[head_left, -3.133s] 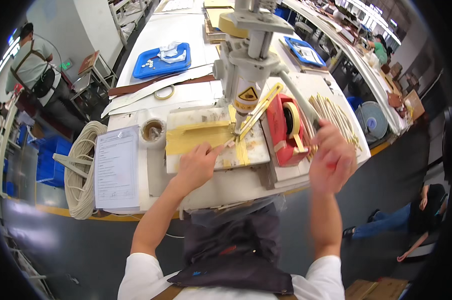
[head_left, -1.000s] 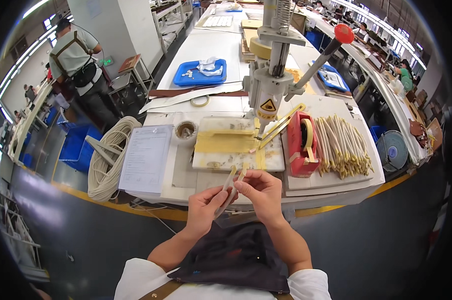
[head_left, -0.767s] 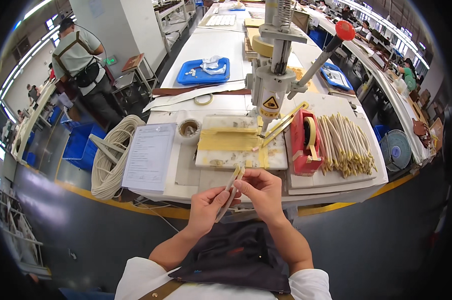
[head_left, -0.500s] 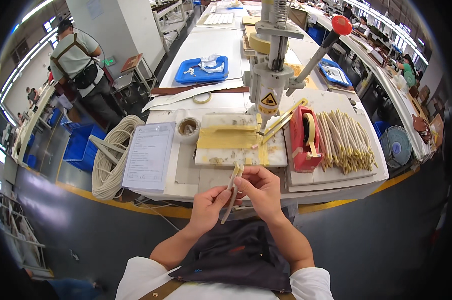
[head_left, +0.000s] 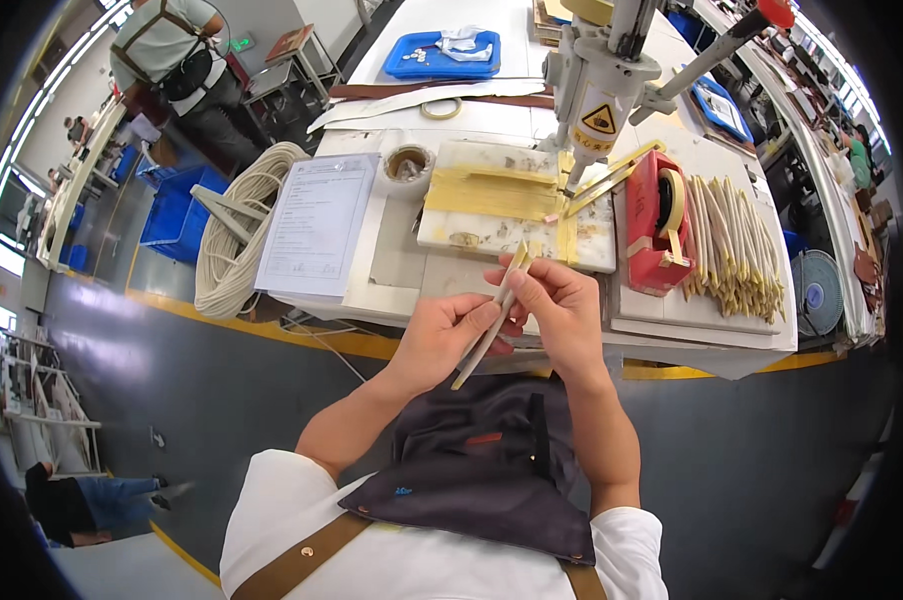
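Both hands pinch a short length of pale cord (head_left: pixel 488 340) with yellow-taped ends, held slanted in front of the table's near edge. My left hand (head_left: pixel 437 340) grips its middle between thumb and fingers. Closer to the cord's upper end, my right hand (head_left: pixel 570 318) has its thumb and fingertips closed on it. Whether this is one cord or a doubled one, I cannot tell. Just beyond the fingers lies a white slab (head_left: pixel 582 255) with yellow tape strips. Above the slab stands a hand press (head_left: pixel 600 115) with a red-knobbed lever.
Right of the slab sit a red tape dispenser (head_left: pixel 640 235) and a pile of yellow-tipped cords (head_left: pixel 732 245). A paper sheet (head_left: pixel 317 225), a tape roll (head_left: pixel 409 165) and a large coil of cord (head_left: pixel 234 255) are on the left. Farther back is a blue tray (head_left: pixel 407 67).
My view has tilted downward, so the table sits higher in it. The cord's upper part looked forked earlier and now looks closer together. Both hands keep hold of it.
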`<action>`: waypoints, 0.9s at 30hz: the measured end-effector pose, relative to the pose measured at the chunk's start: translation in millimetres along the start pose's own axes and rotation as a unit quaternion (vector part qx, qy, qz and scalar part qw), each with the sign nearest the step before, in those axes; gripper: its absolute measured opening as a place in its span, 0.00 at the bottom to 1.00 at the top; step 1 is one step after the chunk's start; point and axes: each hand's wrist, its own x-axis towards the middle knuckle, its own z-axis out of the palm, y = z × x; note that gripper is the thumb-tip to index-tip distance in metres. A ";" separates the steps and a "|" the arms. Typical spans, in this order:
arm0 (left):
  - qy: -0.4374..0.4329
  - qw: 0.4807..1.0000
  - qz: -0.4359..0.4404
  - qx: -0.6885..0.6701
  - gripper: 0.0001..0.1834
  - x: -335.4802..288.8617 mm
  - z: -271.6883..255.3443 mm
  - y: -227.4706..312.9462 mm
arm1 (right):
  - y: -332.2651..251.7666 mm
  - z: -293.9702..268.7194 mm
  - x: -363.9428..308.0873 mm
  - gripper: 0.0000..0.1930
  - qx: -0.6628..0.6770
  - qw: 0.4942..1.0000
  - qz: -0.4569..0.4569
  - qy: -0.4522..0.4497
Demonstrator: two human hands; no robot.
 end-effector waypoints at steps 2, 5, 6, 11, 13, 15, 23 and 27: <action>-0.005 1.000 -0.003 -0.009 0.18 0.4 -0.1 0.3 | 3.4 -0.3 0.6 0.13 -0.005 1.000 -0.007 0.005; -0.021 0.999 0.002 0.050 0.18 -0.5 -4.1 -1.1 | 3.1 -6.2 1.4 0.13 -0.013 0.998 -0.045 0.036; -0.026 0.996 0.007 0.082 0.18 -1.3 -7.2 -1.9 | -1.8 -10.4 2.1 0.13 -0.008 0.996 -0.066 0.056; -0.060 0.994 -0.021 0.090 0.16 -20.7 -23.2 -17.1 | -32.1 -38.7 2.2 0.13 0.043 0.978 -0.139 0.151; -0.063 0.995 -0.014 0.078 0.16 -26.0 -24.0 -18.4 | -35.6 -44.5 3.5 0.13 0.057 0.974 -0.147 0.161; -0.055 0.994 -0.004 0.090 0.15 -27.5 -21.6 -16.6 | -36.1 -48.8 3.7 0.13 0.076 0.973 -0.150 0.160; -0.033 0.988 0.013 0.152 0.14 -22.5 -16.1 -15.4 | -41.3 -46.4 -1.2 0.12 0.065 0.971 -0.148 0.175; -0.012 0.985 0.046 0.165 0.13 -17.0 -16.7 -26.6 | -43.4 -45.9 -3.3 0.11 0.053 0.973 -0.155 0.164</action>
